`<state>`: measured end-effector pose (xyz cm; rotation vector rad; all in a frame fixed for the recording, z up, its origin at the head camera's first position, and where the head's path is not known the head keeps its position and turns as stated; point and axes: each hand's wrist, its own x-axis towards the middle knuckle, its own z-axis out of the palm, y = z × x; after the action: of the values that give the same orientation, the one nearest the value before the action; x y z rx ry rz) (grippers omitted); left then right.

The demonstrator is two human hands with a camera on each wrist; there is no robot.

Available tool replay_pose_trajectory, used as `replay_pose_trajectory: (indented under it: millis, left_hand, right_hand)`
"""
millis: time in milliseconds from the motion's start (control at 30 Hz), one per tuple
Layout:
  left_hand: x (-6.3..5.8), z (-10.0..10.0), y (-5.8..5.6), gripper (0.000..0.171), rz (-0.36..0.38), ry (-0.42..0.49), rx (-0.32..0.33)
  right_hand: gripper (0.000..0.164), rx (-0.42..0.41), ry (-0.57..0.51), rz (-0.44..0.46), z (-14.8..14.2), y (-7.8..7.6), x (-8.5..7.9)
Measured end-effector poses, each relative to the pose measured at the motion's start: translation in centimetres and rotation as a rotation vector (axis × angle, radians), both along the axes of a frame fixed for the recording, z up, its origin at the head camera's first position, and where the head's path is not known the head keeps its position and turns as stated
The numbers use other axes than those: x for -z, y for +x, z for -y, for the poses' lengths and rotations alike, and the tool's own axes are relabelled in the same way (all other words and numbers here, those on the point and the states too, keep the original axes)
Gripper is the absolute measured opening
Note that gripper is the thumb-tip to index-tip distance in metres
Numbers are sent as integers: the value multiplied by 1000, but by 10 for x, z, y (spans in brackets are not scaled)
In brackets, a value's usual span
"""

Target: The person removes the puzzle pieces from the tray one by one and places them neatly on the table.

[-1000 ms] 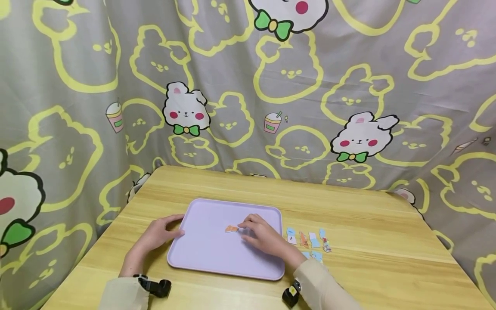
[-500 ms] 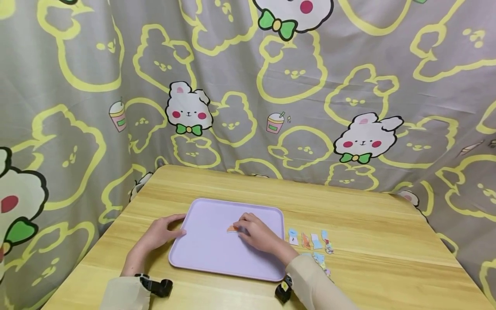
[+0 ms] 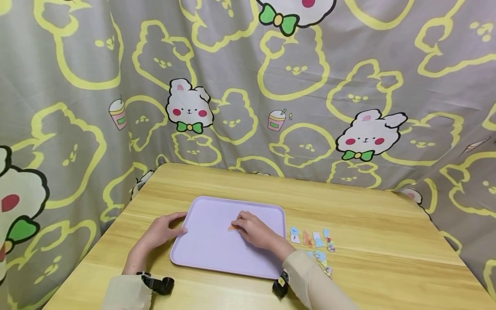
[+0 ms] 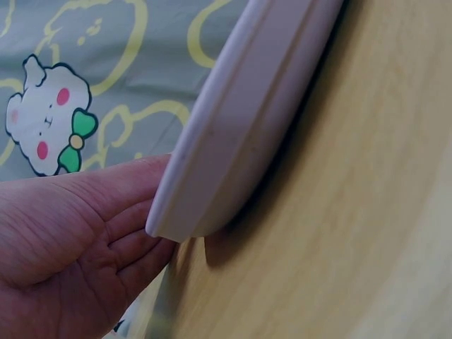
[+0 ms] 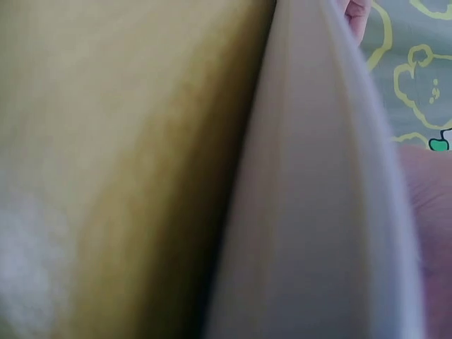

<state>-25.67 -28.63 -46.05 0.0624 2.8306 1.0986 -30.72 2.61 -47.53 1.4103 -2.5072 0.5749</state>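
Observation:
In the head view a lavender tray [image 3: 217, 258] lies on the wooden table. A small orange puzzle piece [image 3: 231, 228] with a white edge is on its surface, right of the middle. My right hand [image 3: 253, 230] reaches over the tray's right rim, its curled fingertips pinching this piece and covering its right part. My left hand [image 3: 164, 232] touches the tray's left rim with thumb and fingers spread. The left wrist view shows its fairly straight fingers [image 4: 138, 233] at the tray's outer side. In the right wrist view the tray's wall hides most of the right hand.
To the tray's right lie several puzzle pieces: a blue and white one [image 3: 295, 234], an orange one [image 3: 308, 239], a pale blue one [image 3: 318, 239] and a multicoloured one [image 3: 330, 245]. More [image 3: 321, 260] lie nearer, beside the right sleeve [image 3: 314, 280]. A patterned curtain [image 3: 240, 86] encloses the table [image 3: 387, 241].
My right fingers have moved slightly left and curled in over the orange puzzle piece, covering more of it. The piece and tray keep their places; my left hand stays at the rim.

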Motion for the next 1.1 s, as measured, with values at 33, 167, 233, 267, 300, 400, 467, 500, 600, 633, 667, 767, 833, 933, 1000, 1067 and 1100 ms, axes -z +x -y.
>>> replay_pose_trajectory:
  millis: [33,167,233,267,300,400,467,500,600,633,667,767,833,933,1000,1067,1100]
  left_hand:
    - [0,0,-1,54,1,4,-3]
    - [1,0,-1,55,-3,0,-1]
    - [0,-1,0,55,-3,0,-1]
    - [0,-1,0,55,-5,-2,2]
    - [-1,-1,0,55,-6,0,1]
    - [-1,-1,0,54,-7,4,-1]
    - [-1,-1,0,55,-8,2,1]
    - [-1,-1,0,55,-8,3,1]
    - [-2,-1,1,55,-6,0,2]
    - [-2,-1,1,55,-5,1,1]
    - [-2,-1,0,55,-5,1,1]
    - [-1,-1,1,55,-5,2,-1]
    - [-2,-1,1,55,-7,-1,0]
    - [-3,-1,1,55,-10,-6,4]
    - [-3,-2,1,55,-10,-8,5]
    - [-3,-2,1,55,-5,-5,3]
    - [-3,-2,2,55,-3,-4,3]
  right_hand:
    - [19,1,3,6,0,0,0]
    - [17,-4,8,16,-1,0,-2]
    - [15,-9,8,15,-1,0,-4]
    - [14,-11,8,10,-1,1,-4]
    - [13,-12,10,5,0,1,-5]
    - [11,-18,15,-7,0,1,-7]
    - [9,-21,20,-16,0,2,-8]
    - [8,-21,22,-18,1,2,-8]
    - [5,-16,31,-23,2,3,-9]
    - [5,-11,37,-26,2,3,-10]
    - [4,-3,45,-26,3,4,-10]
    - [5,21,76,-17,3,4,-11]
    - [5,35,97,-7,4,4,-12]
    - [4,51,116,22,4,5,-13]
    - [4,54,111,51,3,5,-12]
    - [4,57,100,94,3,6,-12]
    - [4,54,93,114,3,7,-12]
